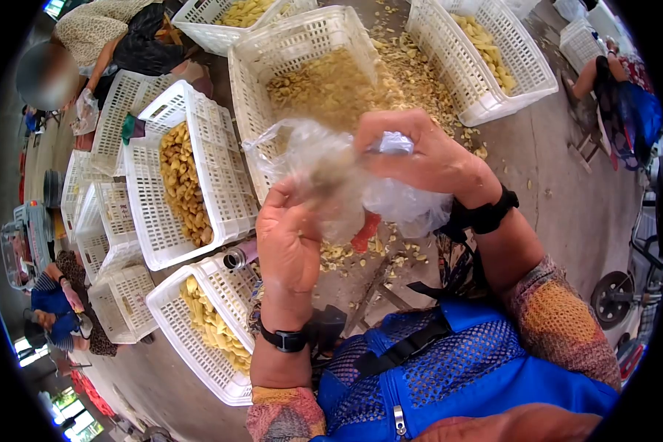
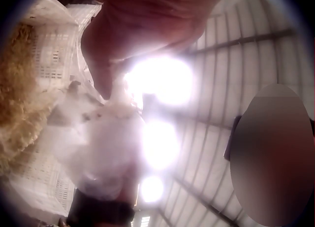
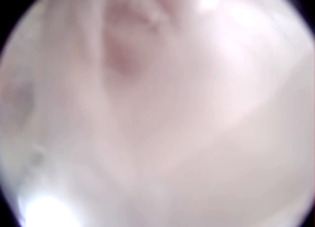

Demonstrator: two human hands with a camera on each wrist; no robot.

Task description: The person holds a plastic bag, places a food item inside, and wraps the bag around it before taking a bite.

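In the head view, a crumpled clear plastic bag (image 1: 309, 144) stretches between my two hands over the front of a large white crate, partly blurred. My left hand (image 1: 291, 243) pinches its lower left side between thumb and fingers. My right hand (image 1: 423, 155) has its fingers curled round the bag's upper part, and a shiny silvery piece (image 1: 395, 142) shows within that grip. More of the plastic hangs below the right hand, beside a small red piece (image 1: 366, 232). The left wrist view shows the whitish bag (image 2: 98, 138) under the hand; plastic fills the right wrist view, blurring it.
The large white crate (image 1: 247, 96) holds pale yellow shavings. Left of it stand a crate (image 1: 144, 177) of brown knobbly roots and one (image 1: 162, 298) of peeled yellow pieces. Another crate (image 1: 527, 62) stands right. Scraps litter the floor. Several people sit around.
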